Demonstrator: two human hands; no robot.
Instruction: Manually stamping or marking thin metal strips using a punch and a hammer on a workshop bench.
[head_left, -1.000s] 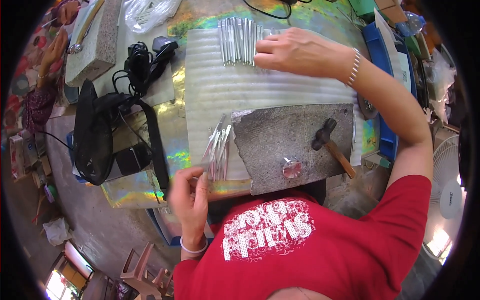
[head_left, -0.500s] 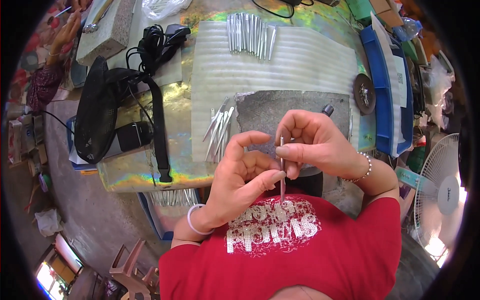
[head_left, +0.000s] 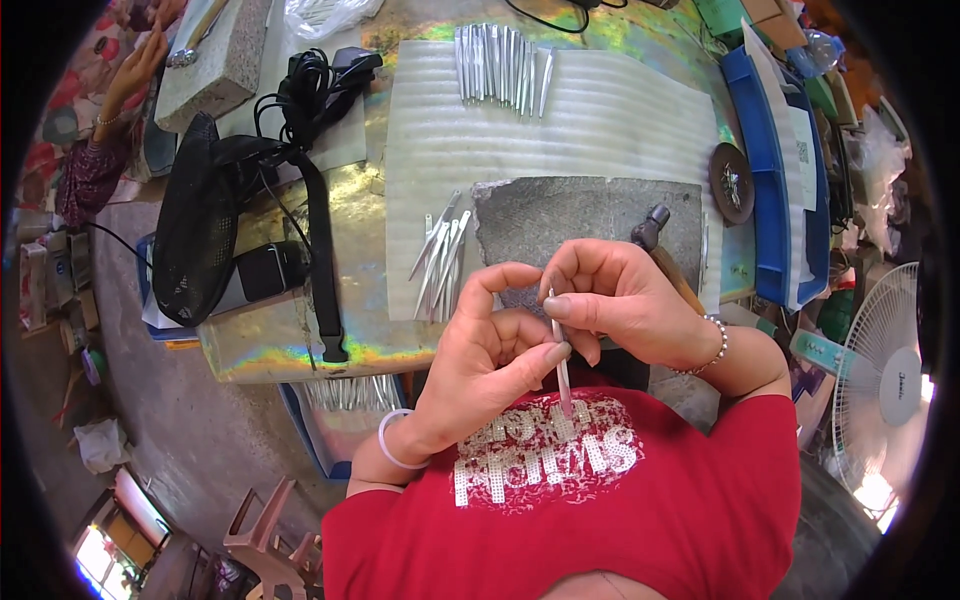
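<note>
Above my lap, a slim, tapered silver piece that looks like metal tweezers (head_left: 563,380) is held between both hands, its lower end tilted toward my red shirt. My left hand (head_left: 495,345) pinches its middle between thumb and fingers. At its upper end, my right hand (head_left: 615,305) grips with thumb and forefinger. Just beyond the hands is a grey stone slab (head_left: 580,205). A hammer (head_left: 652,225) rests on its right part, the handle partly hidden behind my right hand. Left of the slab lies a loose pile of similar silver tweezers (head_left: 440,265).
A row of silver tweezers (head_left: 495,70) lies on the white foam sheet (head_left: 620,130). A dark round dish (head_left: 731,183) and blue tray (head_left: 765,180) stand right; a black bag (head_left: 195,225) lies left. A fan (head_left: 890,390) is far right. Another person's hand (head_left: 135,75) shows upper left.
My right hand has come slightly nearer and lower, and more of the hammer shows behind it. The tweezers have turned, now showing a broader, brighter side and leaning more.
</note>
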